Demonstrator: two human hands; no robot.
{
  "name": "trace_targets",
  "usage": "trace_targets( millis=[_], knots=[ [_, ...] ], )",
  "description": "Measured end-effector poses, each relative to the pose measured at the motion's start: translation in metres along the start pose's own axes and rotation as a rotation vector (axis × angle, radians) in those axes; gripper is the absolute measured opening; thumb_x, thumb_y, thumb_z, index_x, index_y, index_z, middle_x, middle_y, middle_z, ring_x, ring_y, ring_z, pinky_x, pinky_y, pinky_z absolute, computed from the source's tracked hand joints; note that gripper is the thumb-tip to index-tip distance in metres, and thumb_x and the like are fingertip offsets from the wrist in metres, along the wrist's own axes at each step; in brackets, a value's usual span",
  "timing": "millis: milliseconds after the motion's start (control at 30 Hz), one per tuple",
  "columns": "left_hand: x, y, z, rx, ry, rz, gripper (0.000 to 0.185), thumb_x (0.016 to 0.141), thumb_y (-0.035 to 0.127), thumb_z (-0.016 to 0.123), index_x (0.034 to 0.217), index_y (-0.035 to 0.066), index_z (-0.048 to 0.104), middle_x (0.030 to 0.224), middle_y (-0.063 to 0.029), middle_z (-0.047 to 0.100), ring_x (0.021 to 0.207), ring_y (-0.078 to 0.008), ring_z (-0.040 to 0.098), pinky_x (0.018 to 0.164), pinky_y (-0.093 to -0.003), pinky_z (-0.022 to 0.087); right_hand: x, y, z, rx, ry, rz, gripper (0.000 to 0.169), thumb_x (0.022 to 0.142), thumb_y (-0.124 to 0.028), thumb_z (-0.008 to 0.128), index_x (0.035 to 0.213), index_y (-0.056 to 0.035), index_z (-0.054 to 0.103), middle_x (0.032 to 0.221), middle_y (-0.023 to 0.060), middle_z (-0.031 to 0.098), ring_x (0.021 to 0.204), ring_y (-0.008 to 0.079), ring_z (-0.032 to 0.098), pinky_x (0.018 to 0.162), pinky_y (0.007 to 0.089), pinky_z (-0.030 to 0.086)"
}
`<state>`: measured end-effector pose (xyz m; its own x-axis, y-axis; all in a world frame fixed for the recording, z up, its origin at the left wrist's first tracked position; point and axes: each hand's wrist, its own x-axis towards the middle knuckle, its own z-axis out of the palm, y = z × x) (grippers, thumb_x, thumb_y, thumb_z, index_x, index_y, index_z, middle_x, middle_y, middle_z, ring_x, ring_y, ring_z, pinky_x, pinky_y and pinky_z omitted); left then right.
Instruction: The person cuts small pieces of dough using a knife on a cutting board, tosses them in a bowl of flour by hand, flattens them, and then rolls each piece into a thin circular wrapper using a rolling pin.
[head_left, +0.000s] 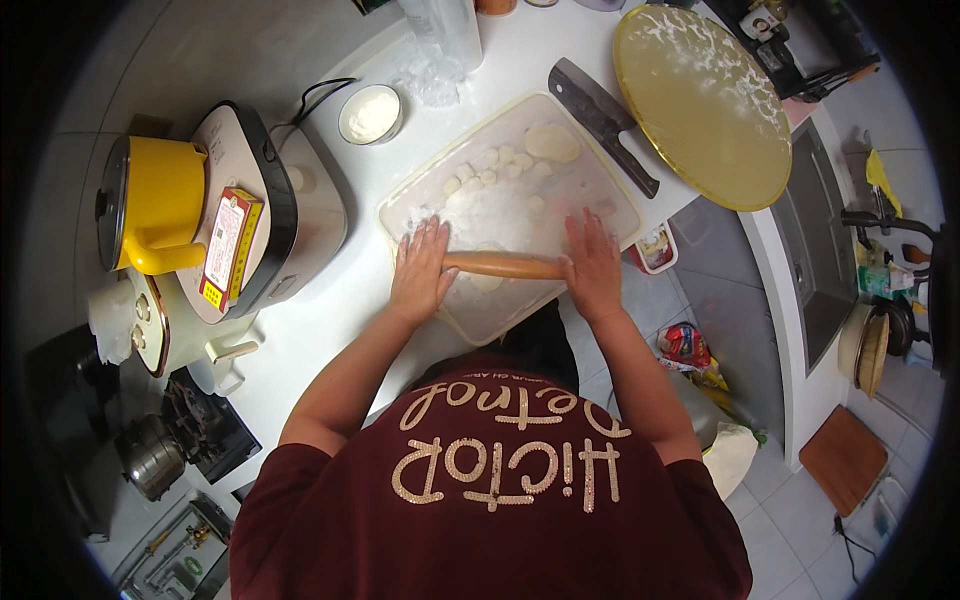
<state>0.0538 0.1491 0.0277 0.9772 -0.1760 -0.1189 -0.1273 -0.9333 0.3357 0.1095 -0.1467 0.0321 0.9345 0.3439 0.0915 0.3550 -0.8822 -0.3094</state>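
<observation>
A wooden rolling pin (510, 265) lies across a round of dough (486, 280) on a floured, pale mat or board (480, 324). My left hand (422, 262) rests over the pin's left end, my right hand (592, 259) over its right end. Both hands are flat with the fingers pointing away from me; neither is wrapped round the pin. Farther up the board lie several small dough pieces (489, 177) and, near its far right corner, a larger flattened dough round (552, 142). Loose flour (499, 214) covers the middle.
A bowl of flour (370, 114) stands beyond the board at left. A cleaver (600, 124) lies along the right edge, beside a large round floured tray (701, 105). At left are a pale appliance (315, 202) and a yellow pot (161, 202). The sink (814, 247) is far right.
</observation>
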Motion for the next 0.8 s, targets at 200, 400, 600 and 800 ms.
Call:
trace_targets(
  millis=[200,400,600,800],
  knots=[
    [-0.057,0.001,0.004,-0.031,-0.167,0.036,0.078,0.091,0.028,0.061,0.154,0.006,0.02,0.159,-0.0201,0.019,0.147,-0.038,0.018,0.118,-0.0528,0.012,-0.065,-0.011,-0.002,0.226,-0.25,-0.328,0.061,0.087,-0.025,0.064,0.144,-0.0147,0.043,0.149,0.0134,0.04,0.134,0.0321,0.043,0.11,0.0495,0.032],
    [0.011,0.0,-0.003,0.06,0.005,0.051,0.074,0.092,0.031,0.059,0.152,0.006,0.024,0.158,-0.0187,0.024,0.146,-0.0363,0.022,0.118,-0.0521,0.015,-0.006,0.004,0.008,0.011,0.022,-0.002,0.057,0.089,-0.024,0.061,0.143,-0.0137,0.045,0.151,0.0144,0.036,0.137,0.032,0.038,0.11,0.0494,0.032],
    [0.011,-0.006,0.003,-0.037,-0.012,0.014,0.072,0.093,0.028,0.058,0.152,0.006,0.024,0.158,-0.0189,0.024,0.146,-0.037,0.021,0.118,-0.0525,0.015,0.0,-0.009,-0.004,0.122,0.008,-0.154,0.055,0.086,-0.021,0.062,0.139,-0.0102,0.048,0.145,0.0134,0.044,0.129,0.0304,0.046,0.103,0.0469,0.038],
    [-0.037,0.007,-0.008,-0.163,-0.086,0.074,0.067,0.09,0.021,0.061,0.148,0.006,0.032,0.15,-0.0195,0.036,0.141,-0.0366,0.031,0.116,-0.0515,0.021,-0.063,-0.012,0.014,0.141,-0.014,-0.297,0.046,0.084,-0.011,0.058,0.13,-0.0097,0.056,0.108,0.0022,0.06,0.098,0.0204,0.059,0.081,0.0357,0.044]
  ],
)
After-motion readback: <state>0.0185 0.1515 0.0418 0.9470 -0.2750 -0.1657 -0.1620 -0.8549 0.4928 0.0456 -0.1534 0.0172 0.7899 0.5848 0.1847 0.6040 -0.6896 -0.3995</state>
